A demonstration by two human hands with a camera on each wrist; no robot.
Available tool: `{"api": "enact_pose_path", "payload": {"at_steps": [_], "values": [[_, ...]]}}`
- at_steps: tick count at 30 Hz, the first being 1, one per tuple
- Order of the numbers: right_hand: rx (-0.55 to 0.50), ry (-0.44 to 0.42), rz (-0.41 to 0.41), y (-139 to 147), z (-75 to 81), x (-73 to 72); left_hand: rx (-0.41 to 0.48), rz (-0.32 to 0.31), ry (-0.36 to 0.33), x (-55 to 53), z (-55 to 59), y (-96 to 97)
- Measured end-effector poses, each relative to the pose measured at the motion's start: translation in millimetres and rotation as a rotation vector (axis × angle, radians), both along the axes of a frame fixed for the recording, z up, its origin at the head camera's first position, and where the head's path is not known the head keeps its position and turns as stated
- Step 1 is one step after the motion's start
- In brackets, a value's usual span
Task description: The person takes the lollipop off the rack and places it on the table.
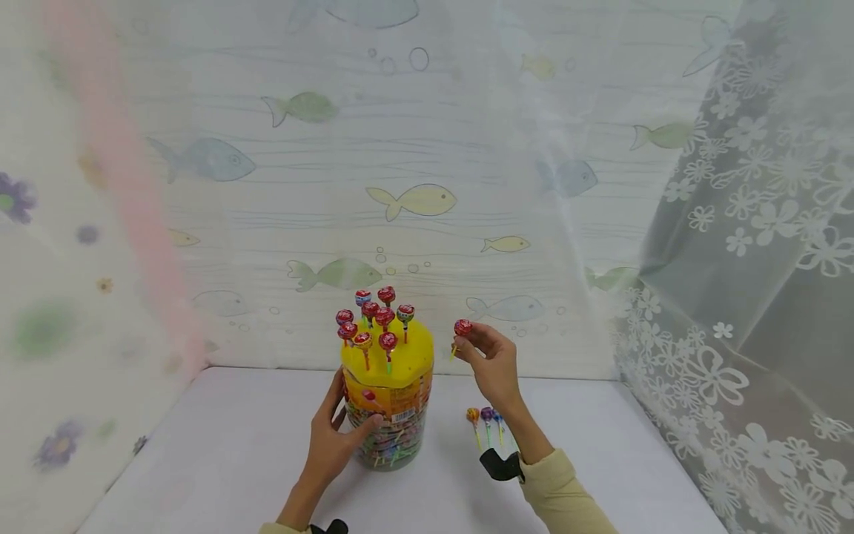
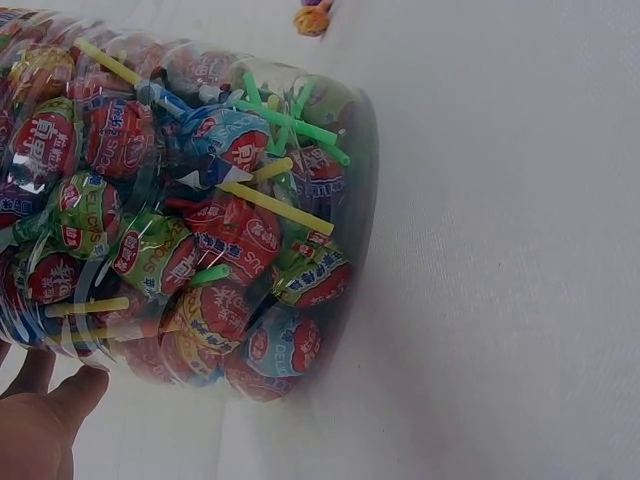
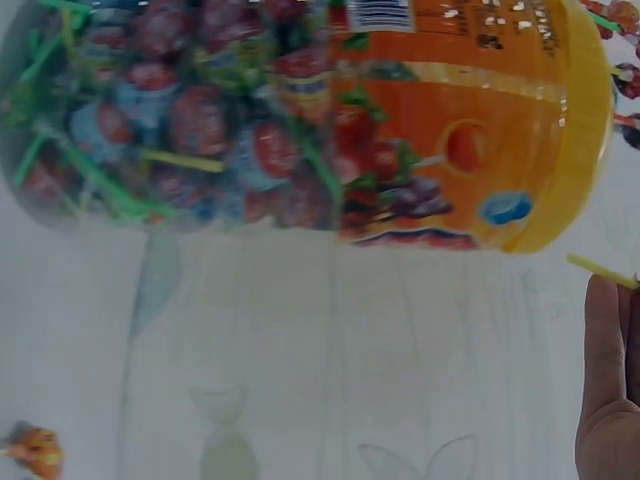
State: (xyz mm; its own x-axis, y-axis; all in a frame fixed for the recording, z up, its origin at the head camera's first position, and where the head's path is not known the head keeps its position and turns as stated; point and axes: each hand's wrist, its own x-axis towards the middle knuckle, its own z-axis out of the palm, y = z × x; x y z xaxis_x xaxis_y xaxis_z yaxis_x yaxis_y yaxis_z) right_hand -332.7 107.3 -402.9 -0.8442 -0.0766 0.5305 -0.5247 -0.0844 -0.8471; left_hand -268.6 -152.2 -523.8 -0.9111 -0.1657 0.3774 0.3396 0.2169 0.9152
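Note:
A clear plastic jar (image 1: 394,441) full of wrapped lollipops stands on the table, with an orange label and a yellow lid (image 1: 416,348). Several lollipops (image 1: 384,317) stand upright by their sticks in the lid top. My left hand (image 1: 332,439) holds the jar's left side, thumb across the front. Right of the lid and apart from it, my right hand (image 1: 497,371) pinches a red-wrapped lollipop (image 1: 462,327), head up. Its yellow stick (image 3: 598,268) points past the fingertips in the right wrist view. Packed lollipops (image 2: 235,235) show through the jar wall in the left wrist view.
Several loose lollipops (image 1: 487,417) lie on the white table (image 1: 253,430), right of the jar and near the right forearm. A fish-print curtain (image 1: 427,245) hangs behind the table. Sheer flowered fabric (image 1: 740,334) drapes along the right side.

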Motion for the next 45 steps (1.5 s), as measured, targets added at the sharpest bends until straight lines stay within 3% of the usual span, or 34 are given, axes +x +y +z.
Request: {"api": "enact_pose_path", "payload": {"at_steps": [14,23,37,45], "values": [[0.11,-0.231,-0.089,48.9,-74.2,4.1,-0.002,-0.014,0.014,5.1,4.0,0.2],[0.199,-0.321,-0.168,91.7,-108.5,1.5,-0.006,-0.003,0.005,2.4,1.6,-0.2],[0.308,-0.506,-0.308,131.2,-132.7,0.6,0.001,-0.006,0.01,0.0,-2.1,-0.4],[0.477,-0.608,-0.35,146.4,-139.4,-9.9,-0.003,-0.008,0.014,0.8,-1.5,-0.5]]}}
